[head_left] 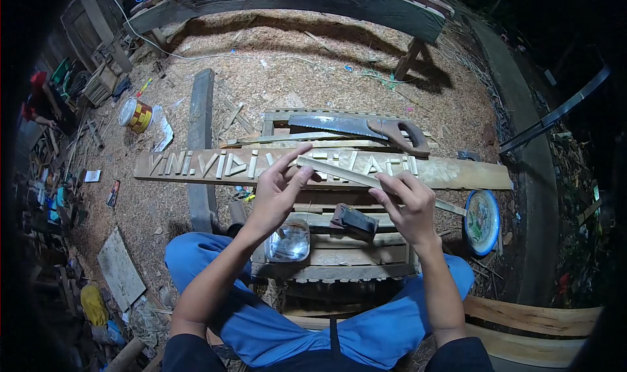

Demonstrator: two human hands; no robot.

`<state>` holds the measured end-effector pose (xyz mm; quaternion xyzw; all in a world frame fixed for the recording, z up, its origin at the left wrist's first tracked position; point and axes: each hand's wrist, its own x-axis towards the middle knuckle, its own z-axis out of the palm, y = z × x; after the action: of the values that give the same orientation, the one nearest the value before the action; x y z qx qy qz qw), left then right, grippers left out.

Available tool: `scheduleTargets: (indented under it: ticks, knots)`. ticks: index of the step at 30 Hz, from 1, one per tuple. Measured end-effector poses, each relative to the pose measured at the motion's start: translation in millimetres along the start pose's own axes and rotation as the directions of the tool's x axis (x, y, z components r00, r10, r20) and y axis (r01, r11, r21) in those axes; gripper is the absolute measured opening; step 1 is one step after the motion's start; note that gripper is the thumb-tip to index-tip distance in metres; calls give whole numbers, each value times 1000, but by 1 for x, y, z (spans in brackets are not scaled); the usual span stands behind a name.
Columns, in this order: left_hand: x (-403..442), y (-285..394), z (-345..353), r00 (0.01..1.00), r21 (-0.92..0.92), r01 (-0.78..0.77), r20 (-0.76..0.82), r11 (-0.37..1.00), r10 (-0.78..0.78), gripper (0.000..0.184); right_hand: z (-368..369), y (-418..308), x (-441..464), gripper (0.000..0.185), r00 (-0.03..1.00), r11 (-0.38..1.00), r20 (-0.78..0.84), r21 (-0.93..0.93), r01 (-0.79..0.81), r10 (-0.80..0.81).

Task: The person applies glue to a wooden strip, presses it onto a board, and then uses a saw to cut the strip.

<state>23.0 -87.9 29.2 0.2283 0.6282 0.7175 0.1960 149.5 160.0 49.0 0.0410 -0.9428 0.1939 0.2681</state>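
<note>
A thin wooden strip [346,174] is held slantwise over the board, its right end reaching past my right hand. My left hand [277,192] has the strip's left end between thumb and fingers. Farther along, my right hand [411,205] pinches the same strip. Below them lies a long wooden board [457,173] with raised wooden letters reading "VINI.VIDI" and more on its face; my hands and the strip partly cover the later letters. A handsaw [346,125] rests just beyond the board, teeth toward the left.
On the slatted bench [326,272] sit a clear container [288,241] and a dark block [354,222]. A round blue-rimmed tray [482,223] stands at right. A paint bucket [136,115] lies left on the shavings. Another person [47,104] is at far left.
</note>
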Motion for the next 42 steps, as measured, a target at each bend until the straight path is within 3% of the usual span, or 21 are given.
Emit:
scheduleTargets:
  ticks: [7,8,9,14,16,20,21,23,24,26,27,28,30,31,36,40,42]
  knots:
    - [1,-5,-2,996,31,-43,-74,999,45,43,18,-11,-5,26,999,996,-29,86,32,-29]
    - [1,-3,-1,996,-11,4,-89,1000,-5,43,22,-13,-9,27,998,993,-31,105,56,-53]
    - [0,-2,0,993,-52,51,-103,997,-56,44,17,-20,-10,30,996,994,77,108,32,-41]
    - [2,-4,-2,997,-60,33,-66,998,-37,43,32,-34,-25,42,984,983,140,160,90,-113]
    - [0,-2,7,999,-102,24,-27,995,-27,39,40,-40,-28,49,991,957,137,289,-30,-10]
    - [-5,-13,10,995,-116,30,99,993,-19,38,49,-45,-34,57,977,912,211,397,-105,20]
    - [-6,-13,7,995,-114,32,93,993,-21,38,48,-47,-33,57,977,910,214,402,-104,17]
    - [-5,-12,0,997,-194,74,48,978,-66,38,43,-52,-29,59,915,855,392,440,-275,92]
    - [-4,-7,-1,999,-187,25,-15,982,-28,37,44,-52,-27,59,915,854,394,442,-275,91]
    - [-7,7,-10,987,-187,129,-70,974,-144,39,49,-52,-23,62,939,947,336,319,-37,-77]
    - [-9,7,-13,987,-187,129,-71,974,-144,39,49,-51,-24,71,889,947,447,318,-50,-103]
    - [-11,8,-15,988,-207,110,-81,972,-129,40,53,-52,-25,71,889,947,447,317,-51,-102]
    - [-16,8,-21,990,-227,92,-87,970,-114,41,66,-56,-30,81,867,957,440,259,126,-233]
    - [-19,8,-25,987,-186,103,-101,977,-124,42,74,-57,-36,89,834,950,487,284,130,-260]
    - [-37,2,-42,979,-75,130,-151,989,-140,37,97,-70,-46,95,805,951,512,229,208,-300]
    - [-50,-6,-51,968,-60,208,-128,976,-214,34,110,-71,-48,95,816,950,512,283,135,-269]
    - [-54,-6,-51,988,26,128,-93,991,-125,35,110,-71,-44,96,827,936,495,338,99,-266]
